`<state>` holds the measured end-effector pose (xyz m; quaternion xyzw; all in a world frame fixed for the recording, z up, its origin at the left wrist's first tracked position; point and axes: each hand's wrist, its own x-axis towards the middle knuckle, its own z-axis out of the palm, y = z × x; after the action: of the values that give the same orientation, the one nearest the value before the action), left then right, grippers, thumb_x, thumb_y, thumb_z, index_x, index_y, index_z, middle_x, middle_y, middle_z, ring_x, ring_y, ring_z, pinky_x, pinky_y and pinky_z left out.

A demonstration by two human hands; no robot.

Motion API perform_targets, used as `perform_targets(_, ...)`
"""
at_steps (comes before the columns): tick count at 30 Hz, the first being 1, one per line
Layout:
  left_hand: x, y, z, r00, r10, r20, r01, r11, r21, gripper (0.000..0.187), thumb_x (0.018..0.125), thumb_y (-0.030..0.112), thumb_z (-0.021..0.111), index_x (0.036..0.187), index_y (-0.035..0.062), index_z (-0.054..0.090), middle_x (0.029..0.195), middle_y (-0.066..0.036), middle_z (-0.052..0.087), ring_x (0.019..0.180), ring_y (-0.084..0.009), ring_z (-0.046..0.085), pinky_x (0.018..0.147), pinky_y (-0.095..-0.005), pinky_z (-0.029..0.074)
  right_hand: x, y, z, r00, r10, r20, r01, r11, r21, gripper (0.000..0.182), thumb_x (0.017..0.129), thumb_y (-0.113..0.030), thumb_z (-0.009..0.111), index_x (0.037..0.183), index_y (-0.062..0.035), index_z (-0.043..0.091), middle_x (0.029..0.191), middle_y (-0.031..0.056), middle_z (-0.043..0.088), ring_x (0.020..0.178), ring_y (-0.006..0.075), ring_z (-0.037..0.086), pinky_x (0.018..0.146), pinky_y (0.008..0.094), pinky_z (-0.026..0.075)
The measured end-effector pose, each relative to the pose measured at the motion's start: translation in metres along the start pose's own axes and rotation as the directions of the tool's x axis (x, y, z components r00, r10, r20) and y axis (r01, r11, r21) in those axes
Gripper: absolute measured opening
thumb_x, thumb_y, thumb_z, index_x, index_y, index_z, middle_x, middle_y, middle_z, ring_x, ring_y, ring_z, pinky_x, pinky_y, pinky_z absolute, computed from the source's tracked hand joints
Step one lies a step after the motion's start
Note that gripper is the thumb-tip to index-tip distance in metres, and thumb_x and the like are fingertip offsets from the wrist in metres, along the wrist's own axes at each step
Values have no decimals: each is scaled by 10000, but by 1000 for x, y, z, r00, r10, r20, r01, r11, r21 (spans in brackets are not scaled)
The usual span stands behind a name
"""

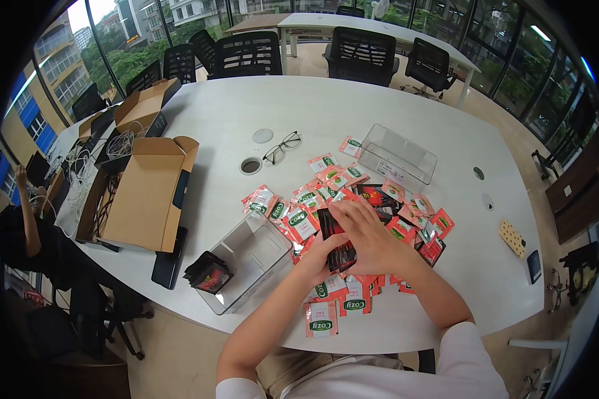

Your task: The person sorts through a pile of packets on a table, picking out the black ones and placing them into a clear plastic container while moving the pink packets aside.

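Both my hands meet over a pile of sachets at the middle of the white table. My left hand (318,258) grips the lower left side of a stack of black sachets (339,256). My right hand (369,236) is wrapped over the right side of the same stack, its fingers lying across the top. Pink and red sachets (301,223) with green labels lie scattered around and under my hands. More black sachets (379,198) lie just beyond my right hand. To the left, a clear plastic bin (253,259) holds a bunch of black sachets (209,272) at its near left end.
An empty clear bin (399,156) lies behind the pile. Glasses (282,147) rest near a table hole. Open cardboard boxes (143,193), cables and a black phone (170,259) are left. A yellow case (512,238) and phone (534,266) are right. A person sits far left.
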<state>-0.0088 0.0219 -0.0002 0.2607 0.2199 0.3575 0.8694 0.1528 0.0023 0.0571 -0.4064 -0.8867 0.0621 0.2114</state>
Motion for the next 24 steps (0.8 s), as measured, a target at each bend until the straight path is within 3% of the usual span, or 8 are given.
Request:
perform_targets(3,0,-2,-11,992,-63,107,67,997,-38,427,887,164,653,1262,84,465,1071,-54,609,900,-138,650,678,-295,574,0,-3,-3,998,56,-23,-55,998,18,1276,460,-262,924,1530,-68,257,1408,139,365,1328,354,364,1174,578,211)
perform_targets(6,1,-5,-12,991,-33,133,34,999,-8,458,868,152,653,1276,83,457,1087,-56,600,917,-147,642,710,-304,566,-2,-1,0,995,45,-88,-45,999,6,1293,449,-290,932,1533,-81,261,1383,151,375,1308,358,364,1158,579,231)
perform_targets(9,2,-7,-15,991,10,136,-21,997,76,482,864,149,614,1307,71,442,1119,-113,628,972,-213,673,768,-380,594,0,-8,-2,997,38,-73,-42,997,-61,1300,443,-307,949,1507,-41,251,1348,166,372,1298,372,375,1155,614,235)
perform_targets(12,2,-5,-12,989,-14,148,8,999,44,531,844,112,633,1329,83,417,1158,-70,571,1049,-161,603,835,-337,543,0,-9,-1,997,35,-72,-42,995,-96,1285,446,-322,947,1500,-40,270,1343,169,371,1295,372,371,1151,609,242)
perform_targets(15,-2,0,-8,991,-26,130,21,999,39,558,840,120,646,1342,86,405,1173,-68,566,1069,-171,596,860,-349,537,0,-8,0,996,37,-76,-42,996,-76,1288,448,-328,944,1503,-40,263,1356,169,364,1304,374,362,1152,607,242)
perform_targets(18,-2,1,-9,986,-25,163,23,1000,15,587,823,92,664,1347,89,399,1170,-65,566,1069,-178,593,864,-356,536,1,-7,-2,995,29,-95,-33,999,-40,1285,449,-305,943,1504,-39,258,1367,173,358,1306,382,358,1153,600,247)
perform_targets(21,2,0,-11,979,-9,203,-20,989,143,618,803,50,672,1353,92,394,1164,-70,566,1056,-181,598,864,-355,538,0,-5,-1,996,36,-77,-36,999,11,1270,484,-262,918,1541,-80,238,1379,170,361,1322,373,342,1150,562,262)
perform_targets(24,2,0,-12,987,-9,160,-16,987,159,587,787,41,659,1325,49,427,1136,-87,594,997,-203,639,813,-357,575,0,-6,-6,999,37,-39,-36,999,2,1273,502,-262,925,1545,-77,219,1418,178,333,1354,388,319,1157,555,257)
